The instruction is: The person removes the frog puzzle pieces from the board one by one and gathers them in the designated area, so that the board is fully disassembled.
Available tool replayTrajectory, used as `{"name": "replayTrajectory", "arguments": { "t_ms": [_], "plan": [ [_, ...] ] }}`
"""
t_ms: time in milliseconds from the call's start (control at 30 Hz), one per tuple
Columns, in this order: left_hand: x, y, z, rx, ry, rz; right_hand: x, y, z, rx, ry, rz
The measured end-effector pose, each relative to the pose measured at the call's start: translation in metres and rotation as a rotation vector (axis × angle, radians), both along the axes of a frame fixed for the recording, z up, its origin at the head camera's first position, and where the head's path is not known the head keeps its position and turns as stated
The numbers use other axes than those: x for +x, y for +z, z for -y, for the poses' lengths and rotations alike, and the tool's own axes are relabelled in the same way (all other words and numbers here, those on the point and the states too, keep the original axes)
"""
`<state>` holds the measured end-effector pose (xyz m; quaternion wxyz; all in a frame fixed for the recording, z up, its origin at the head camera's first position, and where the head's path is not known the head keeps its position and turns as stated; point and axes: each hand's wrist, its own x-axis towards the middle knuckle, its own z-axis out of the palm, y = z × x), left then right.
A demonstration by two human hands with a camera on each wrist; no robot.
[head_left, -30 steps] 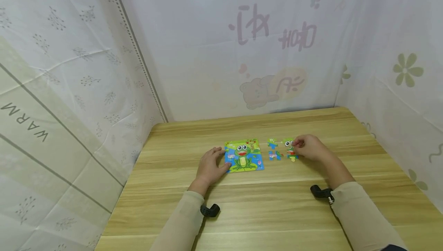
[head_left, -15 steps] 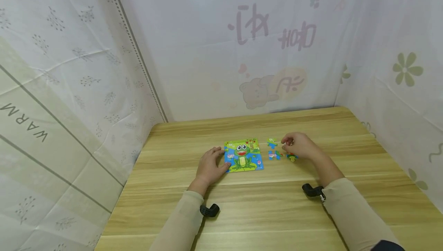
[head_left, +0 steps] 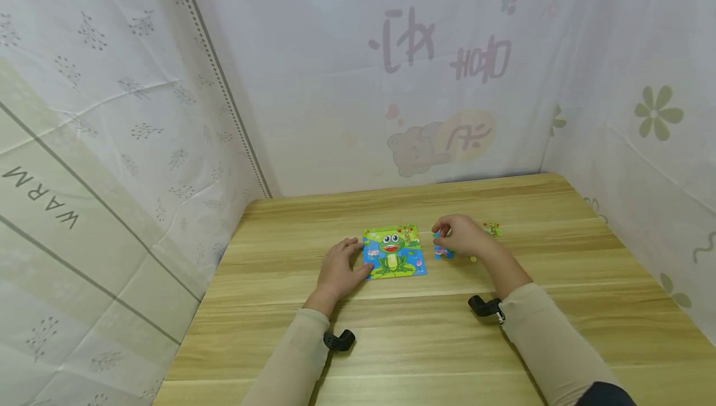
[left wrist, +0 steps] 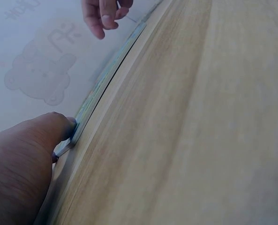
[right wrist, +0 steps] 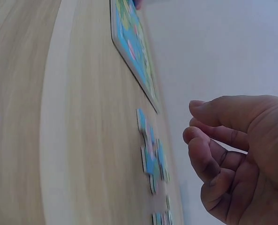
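A square frog jigsaw puzzle (head_left: 394, 252) lies on the wooden table in the head view. Beside its left edge my left hand (head_left: 339, 269) rests, thumb touching the near left corner and fingers spread along the side. In the left wrist view the thumb (left wrist: 59, 124) presses the board's edge. To the right of the board lie loose jigsaw pieces, a blue one (head_left: 443, 252) and one with a tree (head_left: 492, 229). My right hand (head_left: 461, 235) hovers over them and hides some. In the right wrist view its fingers (right wrist: 202, 152) curl loosely, with nothing between thumb and forefinger.
The wooden table (head_left: 386, 350) reaches back to a pale printed curtain (head_left: 335, 83). More curtain hangs at the left and right sides. Each forearm wears a small black wrist camera, one (head_left: 339, 340) on the left and one (head_left: 485, 306) on the right.
My right hand has moved left across the loose pieces, covering the upper left one and uncovering the tree piece at the right. The left hand and the puzzle have stayed put.
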<state>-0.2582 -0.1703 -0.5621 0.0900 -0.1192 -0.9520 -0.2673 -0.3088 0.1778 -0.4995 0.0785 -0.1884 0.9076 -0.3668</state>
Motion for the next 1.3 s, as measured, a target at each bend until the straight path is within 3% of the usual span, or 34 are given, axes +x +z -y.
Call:
{"name": "replayTrajectory", "arguments": {
  "t_ms": [667,1300],
  "plan": [
    [0.0,0.001,-0.001,0.0,0.004,0.017,0.001,-0.003,0.039,0.069,0.049,0.032],
    [-0.001,0.0,-0.001,0.0,0.004,0.022,-0.005,-0.012,0.052,0.189,0.072,0.054]
  ]
}}
